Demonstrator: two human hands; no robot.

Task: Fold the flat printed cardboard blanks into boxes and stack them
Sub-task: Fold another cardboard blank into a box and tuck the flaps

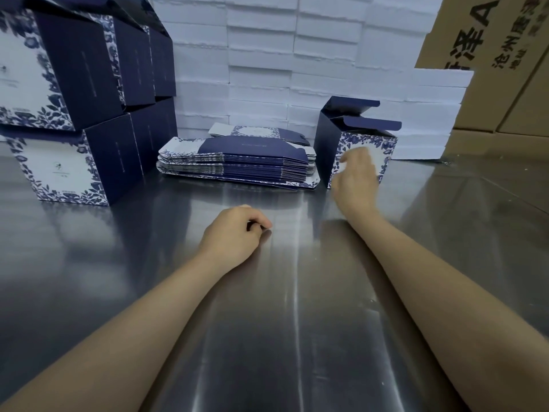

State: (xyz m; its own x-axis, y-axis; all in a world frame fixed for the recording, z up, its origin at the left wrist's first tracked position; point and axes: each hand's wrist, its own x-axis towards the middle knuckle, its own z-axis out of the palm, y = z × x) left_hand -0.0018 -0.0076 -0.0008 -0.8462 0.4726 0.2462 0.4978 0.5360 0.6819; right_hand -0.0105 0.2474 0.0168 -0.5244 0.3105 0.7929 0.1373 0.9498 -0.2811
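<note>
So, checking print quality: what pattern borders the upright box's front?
The upright box front shows a blue floral border on white; head view.

Bare forearms (148, 322) from lower left and lower right; left hand (234, 233) mid-frame, right hand (356, 173) right of centre, both bare

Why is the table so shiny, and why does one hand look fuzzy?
Head view: the silver metal table reflects the light in pale streaks; the right hand at the upright navy floral cardboard box is motion-blurred; the wide lens bends the edges.
</note>
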